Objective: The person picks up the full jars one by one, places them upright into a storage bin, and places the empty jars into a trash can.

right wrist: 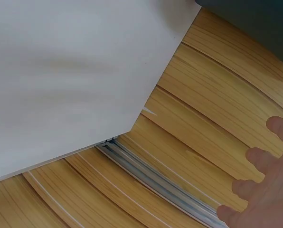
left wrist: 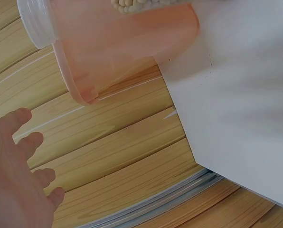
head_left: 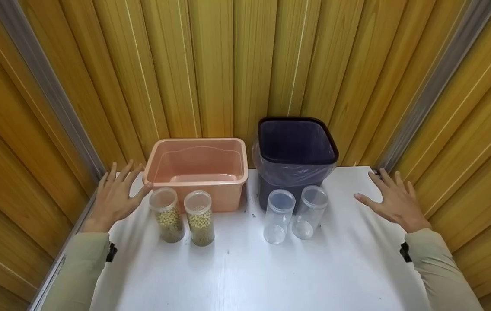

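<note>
My left hand is spread with fingers apart at the table's left side, holding nothing. Its thumb is close to the pink basin and the nearer of two clear jars. That jar and the jar beside it stand upright, partly filled with pale yellow beans. On the right, my right hand is also spread and holds nothing. Two clear jars with nothing inside, one left of the other, stand upright before the dark bin.
A clear plastic liner hangs over the bin's rim. Everything stands on a white table. Yellow wood-patterned panels wall it at the back and both sides, with grey metal strips in the corners.
</note>
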Available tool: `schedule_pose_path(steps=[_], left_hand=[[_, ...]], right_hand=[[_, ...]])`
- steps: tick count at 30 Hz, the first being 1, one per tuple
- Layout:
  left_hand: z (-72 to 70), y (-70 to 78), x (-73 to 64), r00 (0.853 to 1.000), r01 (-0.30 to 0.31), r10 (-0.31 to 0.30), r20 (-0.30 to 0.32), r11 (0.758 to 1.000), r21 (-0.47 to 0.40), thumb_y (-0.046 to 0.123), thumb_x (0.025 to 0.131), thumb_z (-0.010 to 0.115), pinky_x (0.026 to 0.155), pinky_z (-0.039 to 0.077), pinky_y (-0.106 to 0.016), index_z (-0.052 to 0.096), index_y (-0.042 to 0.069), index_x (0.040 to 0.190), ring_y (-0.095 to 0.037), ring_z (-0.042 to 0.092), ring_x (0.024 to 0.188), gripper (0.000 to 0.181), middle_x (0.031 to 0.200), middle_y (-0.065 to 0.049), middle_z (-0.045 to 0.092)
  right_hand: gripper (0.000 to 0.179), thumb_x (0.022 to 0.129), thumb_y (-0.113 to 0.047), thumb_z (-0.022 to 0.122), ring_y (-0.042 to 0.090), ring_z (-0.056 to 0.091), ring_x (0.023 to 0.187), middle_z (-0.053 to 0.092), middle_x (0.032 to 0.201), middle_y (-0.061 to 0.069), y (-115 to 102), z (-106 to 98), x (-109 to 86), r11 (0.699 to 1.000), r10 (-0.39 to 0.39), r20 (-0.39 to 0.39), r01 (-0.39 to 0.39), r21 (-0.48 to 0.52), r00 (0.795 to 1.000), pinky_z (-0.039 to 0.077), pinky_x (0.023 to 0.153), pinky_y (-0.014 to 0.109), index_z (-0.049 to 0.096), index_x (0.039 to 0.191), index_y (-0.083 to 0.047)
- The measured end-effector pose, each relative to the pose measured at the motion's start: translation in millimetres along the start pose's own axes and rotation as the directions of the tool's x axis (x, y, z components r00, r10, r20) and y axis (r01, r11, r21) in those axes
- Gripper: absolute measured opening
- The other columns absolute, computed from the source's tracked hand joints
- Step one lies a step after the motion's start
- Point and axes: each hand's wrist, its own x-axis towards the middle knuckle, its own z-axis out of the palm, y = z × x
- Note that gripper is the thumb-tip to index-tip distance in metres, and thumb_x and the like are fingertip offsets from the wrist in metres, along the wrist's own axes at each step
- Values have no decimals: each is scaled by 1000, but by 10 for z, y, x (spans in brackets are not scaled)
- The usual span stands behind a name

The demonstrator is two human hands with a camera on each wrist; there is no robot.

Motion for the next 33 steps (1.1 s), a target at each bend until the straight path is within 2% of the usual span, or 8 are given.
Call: schedule_pose_path(steps=[4, 8, 10, 12, 15, 19, 28, 33], left_hand=[[22, 1, -17, 1000, 0, 0, 0, 1000, 1, 63, 103, 55, 127, 9, -75, 46, 11, 162, -56, 11, 161, 79, 173, -22, 31], [47, -12, -38, 1000, -2, 2, 1, 1000, -6, 59, 107, 52, 127, 11, -75, 45, 10, 163, -55, 13, 161, 75, 173, -22, 32], [76, -19, -48, 1000, -11, 11, -14, 1000, -6, 55, 109, 51, 126, 13, -76, 46, 10, 162, -55, 16, 161, 70, 171, -22, 35], [119, -29, -56, 999, -26, 25, -38, 1000, -9, 48, 110, 51, 125, 16, -77, 47, 9, 161, -56, 19, 159, 64, 170, -23, 38], [196, -41, -70, 996, -56, 54, -77, 998, -13, 38, 111, 53, 123, 20, -78, 51, 8, 158, -57, 23, 158, 56, 167, -23, 43], [294, -54, -74, 991, -91, 87, -104, 995, -32, 30, 111, 55, 121, 24, -76, 53, 7, 157, -56, 28, 156, 51, 166, -21, 45], [421, -104, -77, 980, -144, 125, -155, 983, -118, 9, 109, 58, 115, 36, -76, 54, 4, 155, -49, 38, 155, 46, 166, -17, 46], [536, -156, -78, 977, -171, 147, -157, 974, -151, 9, 108, 60, 117, 37, -73, 54, 0, 154, -49, 39, 154, 47, 165, -19, 47]], right_hand=[[96, 98, -71, 60, 64, 15, 156, 26, 171, 32, -52, 10, -29, 1000, -24, -50, 25, 13, 998, 6, 119, 84, 37, 166, -8], [74, 97, -57, 71, 57, 46, 140, 57, 148, 31, -255, 7, -75, 991, -67, -223, 90, 95, 973, 28, 110, 79, 60, 145, -2], [55, 95, -44, 79, 50, 60, 123, 68, 129, 26, -403, 12, -90, 976, -93, -347, 154, 152, 933, 41, 103, 67, 69, 127, 0], [36, 92, -30, 83, 42, 68, 108, 74, 111, 20, -576, 25, -95, 954, -129, -457, 237, 186, 880, 50, 96, 50, 73, 111, -1], [21, 87, -15, 87, 31, 71, 90, 75, 95, 13, -868, 59, -96, 910, -195, -576, 366, 196, 794, 49, 81, 24, 74, 98, -3], [17, 85, -6, 87, 22, 69, 86, 74, 93, 7, -1298, 125, -104, 847, -264, -616, 484, 219, 742, 45, 78, 12, 74, 96, -4], [21, 88, -12, 86, 14, 68, 91, 72, 100, 3, -2181, 457, -14, 725, -418, -556, 633, 272, 718, 59, 80, 31, 73, 104, -8], [25, 93, -16, 84, 17, 71, 103, 73, 109, 4, -2577, 684, 71, 681, -460, -468, 638, 359, 754, 62, 88, 44, 73, 113, -7]])
